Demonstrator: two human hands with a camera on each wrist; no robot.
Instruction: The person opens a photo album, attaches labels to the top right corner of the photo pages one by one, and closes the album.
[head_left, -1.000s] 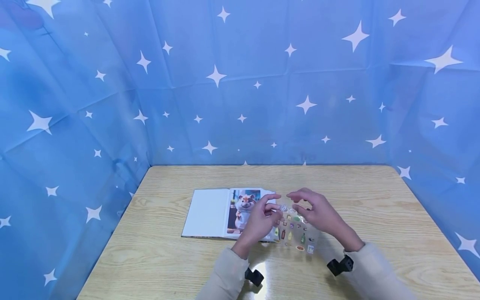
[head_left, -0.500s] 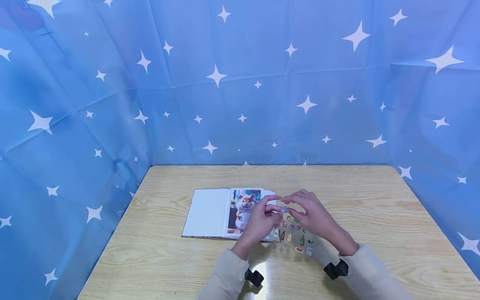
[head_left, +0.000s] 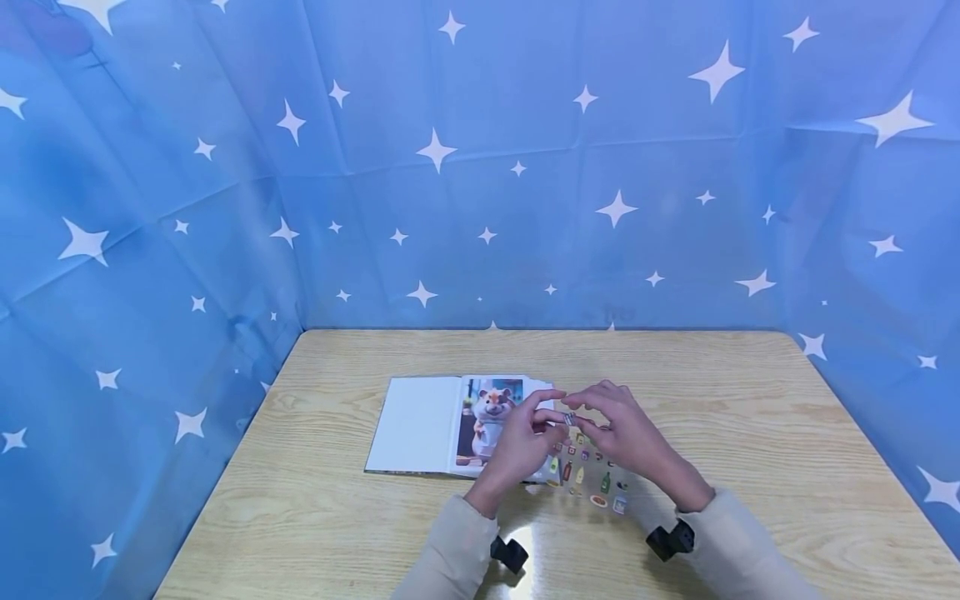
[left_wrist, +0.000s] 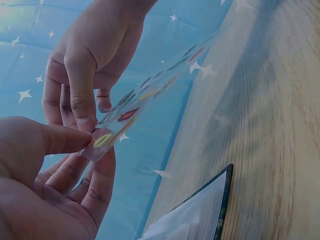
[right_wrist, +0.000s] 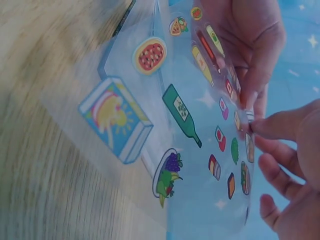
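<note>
Both hands meet just above the table, near its front middle. Left hand pinches the top corner of a clear sticker sheet between thumb and fingers, holding it tilted up off the wood; the sheet's lower end hangs toward the table edge closest to the person. Right hand has thumb and forefinger pressed together on a small striped sticker at the sheet's top edge, other fingers loosely curled. Right wrist view shows the sheet's stickers: a blue box, a green bottle, a pizza, a grape bowl, plus rows of smaller ones nearer the fingertips. Black wrist cameras sit under both beige sleeves.

Just behind the left hand: an open book flat on the wooden table, blank white left page, hamster picture on the right page, partly covered by the hand. Farther back and on both sides: blue cloth with white stars.
</note>
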